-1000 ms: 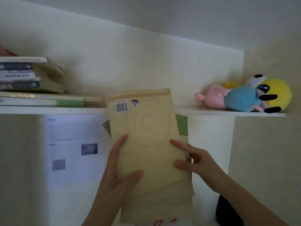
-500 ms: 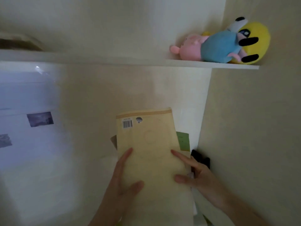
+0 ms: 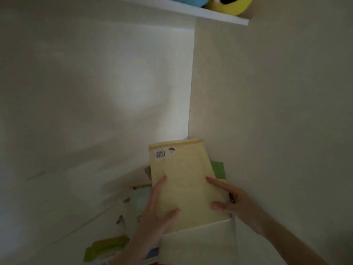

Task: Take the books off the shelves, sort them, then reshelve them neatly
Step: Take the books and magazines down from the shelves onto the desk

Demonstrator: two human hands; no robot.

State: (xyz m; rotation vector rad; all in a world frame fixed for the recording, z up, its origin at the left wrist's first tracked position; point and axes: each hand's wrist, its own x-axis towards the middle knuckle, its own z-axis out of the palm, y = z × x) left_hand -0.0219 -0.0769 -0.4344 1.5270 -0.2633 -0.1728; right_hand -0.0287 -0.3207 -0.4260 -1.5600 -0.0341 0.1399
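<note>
A pale yellow book (image 3: 184, 176) with a barcode sticker near its top edge is held back cover up, low in the corner of the wall. My left hand (image 3: 158, 209) grips its left edge, thumb on the cover. My right hand (image 3: 231, 203) holds its right edge, fingers on the cover. Under it lie more books: a cream one (image 3: 198, 243) below, a green one (image 3: 218, 169) peeking out on the right. Other books (image 3: 131, 211) are spread out to the left, blurred.
A white shelf (image 3: 219, 17) runs along the top, with a yellow plush toy (image 3: 231, 4) and a blue plush toy (image 3: 183, 0) on it. Cream walls meet in a corner (image 3: 191, 92). A green-covered book (image 3: 107, 247) lies at the lower left.
The view has tilted downward, so the shelf rose to the top edge. Both hands have lowered the yellow book toward the pile of books, which has come into view at the bottom.
</note>
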